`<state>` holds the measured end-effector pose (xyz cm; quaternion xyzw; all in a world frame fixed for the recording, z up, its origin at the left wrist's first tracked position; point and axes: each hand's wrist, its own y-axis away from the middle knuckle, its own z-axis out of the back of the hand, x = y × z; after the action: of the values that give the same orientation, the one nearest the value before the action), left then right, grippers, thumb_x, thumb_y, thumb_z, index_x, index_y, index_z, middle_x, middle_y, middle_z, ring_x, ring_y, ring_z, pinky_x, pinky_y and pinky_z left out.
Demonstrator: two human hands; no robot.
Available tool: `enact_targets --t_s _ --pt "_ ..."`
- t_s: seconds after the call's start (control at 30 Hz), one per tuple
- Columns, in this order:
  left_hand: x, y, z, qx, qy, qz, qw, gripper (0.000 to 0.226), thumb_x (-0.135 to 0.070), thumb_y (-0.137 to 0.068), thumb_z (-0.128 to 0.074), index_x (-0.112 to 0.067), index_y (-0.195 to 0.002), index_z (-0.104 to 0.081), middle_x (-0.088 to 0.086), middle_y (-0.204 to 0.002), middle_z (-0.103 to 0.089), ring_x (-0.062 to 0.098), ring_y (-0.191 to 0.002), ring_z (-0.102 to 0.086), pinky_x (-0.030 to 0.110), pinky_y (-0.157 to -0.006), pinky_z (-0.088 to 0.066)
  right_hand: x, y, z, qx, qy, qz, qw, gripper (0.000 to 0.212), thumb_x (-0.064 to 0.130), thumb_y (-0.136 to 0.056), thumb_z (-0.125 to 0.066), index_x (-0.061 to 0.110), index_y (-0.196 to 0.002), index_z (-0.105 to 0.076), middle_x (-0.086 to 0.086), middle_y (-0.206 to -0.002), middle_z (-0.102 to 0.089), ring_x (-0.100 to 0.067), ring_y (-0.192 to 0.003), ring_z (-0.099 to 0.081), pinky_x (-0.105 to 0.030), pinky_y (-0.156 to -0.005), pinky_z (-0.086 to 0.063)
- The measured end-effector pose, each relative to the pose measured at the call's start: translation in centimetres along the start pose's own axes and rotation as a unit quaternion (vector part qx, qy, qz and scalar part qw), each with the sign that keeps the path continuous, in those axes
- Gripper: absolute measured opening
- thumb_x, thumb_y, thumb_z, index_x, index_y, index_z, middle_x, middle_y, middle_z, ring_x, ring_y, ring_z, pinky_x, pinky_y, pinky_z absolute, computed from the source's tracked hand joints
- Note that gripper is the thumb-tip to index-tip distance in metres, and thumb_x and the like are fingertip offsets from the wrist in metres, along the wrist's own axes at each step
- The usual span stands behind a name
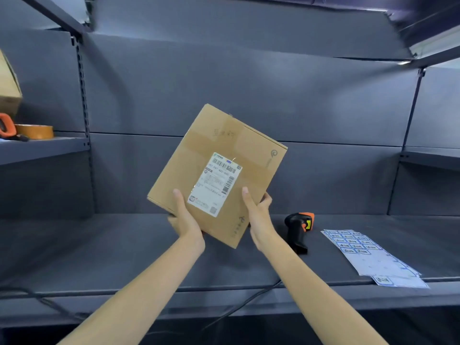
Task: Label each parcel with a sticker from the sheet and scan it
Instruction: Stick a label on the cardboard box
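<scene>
Cardboard parcel [219,170] held tilted in the air above the grey shelf [124,245], its broad taped face turned toward the camera. That face carries a white shipping label [215,184] with barcodes; no sticker from the sheet can be made out on it, so this parcel appears not yet labelled and, by inference, not yet scanned. To the right of the parcel, the black-and-orange handheld scanner [298,230] lies on the shelf, untouched; farther right of the parcel lies the sticker sheet [361,250], with blue-bordered stickers filling its far rows and its near part looking bare, which suggests some have been used. The left hand [185,215] grips the parcel's lower left corner, thumb laid flat on the front face and fingers hidden behind. The right hand [257,215] clasps the lower right edge likewise, thumb on the face and fingertips curling round the side. A tape roll [34,131] sits far left of the parcel.
</scene>
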<state>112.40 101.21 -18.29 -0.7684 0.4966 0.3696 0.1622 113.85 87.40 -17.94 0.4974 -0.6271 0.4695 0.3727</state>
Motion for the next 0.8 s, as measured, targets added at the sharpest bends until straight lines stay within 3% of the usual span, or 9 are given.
enact_targets --t_s 0.07,0.13,0.23,0.33,0.4,0.47,0.6,0.7,0.8 --pt "0.4 -0.2 0.5 0.027 -0.022 0.013 0.999 0.061 -0.076 -0.071 -0.058 -0.031 -0.112 -0.051 -0.002 -0.113 -0.067 0.022 -0.103 -0.063 0.044 -0.096 -0.048 0.2 -0.7 0.7 -0.013 -0.003 0.027 1.000 0.062 0.045 -0.084 -0.067 0.032 -0.129 -0.026 0.011 -0.127 -0.053 -0.002 -0.108 -0.055 -0.024 -0.081 -0.047" --pt "0.3 -0.7 1.2 0.028 -0.055 0.018 0.998 0.069 -0.073 -0.075 -0.056 -0.028 -0.128 -0.051 -0.003 -0.129 -0.059 0.021 -0.119 -0.054 0.037 -0.104 -0.038 0.8 -1.3 1.7 -0.020 -0.004 0.042 0.999 0.059 0.040 -0.083 -0.070 0.031 -0.125 -0.030 0.008 -0.123 -0.057 -0.007 -0.107 -0.059 -0.028 -0.082 -0.050" --pt "-0.8 -1.7 1.9 -0.014 -0.115 -0.003 0.993 0.090 -0.072 -0.076 -0.055 -0.026 -0.148 -0.028 -0.007 -0.148 -0.037 0.020 -0.136 -0.033 0.038 -0.108 -0.024 1.7 -2.1 3.4 -0.016 0.033 0.058 0.998 0.060 0.033 -0.083 -0.073 0.029 -0.128 -0.034 0.000 -0.120 -0.062 -0.016 -0.106 -0.064 -0.038 -0.091 -0.052" --pt "-1.5 -2.7 2.1 0.020 -0.171 -0.057 0.983 0.094 -0.067 -0.077 -0.060 -0.028 -0.151 -0.017 -0.007 -0.154 -0.027 0.019 -0.140 -0.029 0.040 -0.111 -0.021 2.5 -2.5 5.1 0.017 0.096 0.059 0.993 0.065 0.034 -0.081 -0.075 0.028 -0.134 -0.038 -0.001 -0.121 -0.063 -0.018 -0.104 -0.066 -0.042 -0.090 -0.054" --pt "-1.5 -2.8 2.0 0.074 -0.211 -0.095 0.970 0.090 -0.062 -0.078 -0.063 -0.028 -0.150 -0.020 -0.010 -0.151 -0.032 0.015 -0.137 -0.033 0.035 -0.107 -0.024 2.7 -2.7 5.7 0.040 0.128 0.056 0.989 0.069 0.037 -0.078 -0.076 0.027 -0.137 -0.040 -0.001 -0.123 -0.063 -0.019 -0.107 -0.065 -0.044 -0.092 -0.053" --pt "-1.2 -2.5 2.1 0.122 -0.246 -0.121 0.954 0.080 -0.058 -0.077 -0.066 -0.030 -0.144 -0.032 -0.017 -0.136 -0.049 0.010 -0.126 -0.046 0.028 -0.097 -0.032 2.7 -2.8 5.9 0.048 0.118 0.050 0.991 0.074 0.039 -0.076 -0.077 0.026 -0.139 -0.040 -0.001 -0.122 -0.064 -0.020 -0.107 -0.065 -0.046 -0.094 -0.052" --pt "0.1 -2.3 2.8 0.174 -0.264 -0.141 0.938 0.064 -0.057 -0.079 -0.066 -0.036 -0.134 -0.043 -0.034 -0.110 -0.057 -0.019 -0.097 -0.050 0.013 -0.075 -0.035 2.4 -2.9 6.5 0.050 0.096 0.044 0.993 0.070 0.034 -0.078 -0.077 0.026 -0.139 -0.042 -0.001 -0.122 -0.065 -0.020 -0.106 -0.066 -0.046 -0.093 -0.053" --pt "1.3 -2.3 3.2 0.196 -0.266 -0.137 0.934 0.060 -0.054 -0.082 -0.064 -0.039 -0.136 -0.042 -0.035 -0.113 -0.058 -0.022 -0.095 -0.051 0.011 -0.077 -0.036 1.8 -3.1 7.5 0.042 0.082 0.026 0.995 0.067 0.032 -0.081 -0.075 0.025 -0.139 -0.042 -0.002 -0.119 -0.067 -0.021 -0.103 -0.068 -0.048 -0.091 -0.053" --pt "2.3 -2.5 3.1 0.205 -0.273 -0.135 0.930 0.062 -0.053 -0.083 -0.064 -0.041 -0.138 -0.039 -0.030 -0.120 -0.058 -0.014 -0.107 -0.053 0.019 -0.091 -0.039 0.9 -3.2 8.4 0.033 0.064 0.014 0.997 0.063 0.030 -0.084 -0.073 0.024 -0.138 -0.042 -0.002 -0.115 -0.069 -0.020 -0.100 -0.070 -0.044 -0.085 -0.056"
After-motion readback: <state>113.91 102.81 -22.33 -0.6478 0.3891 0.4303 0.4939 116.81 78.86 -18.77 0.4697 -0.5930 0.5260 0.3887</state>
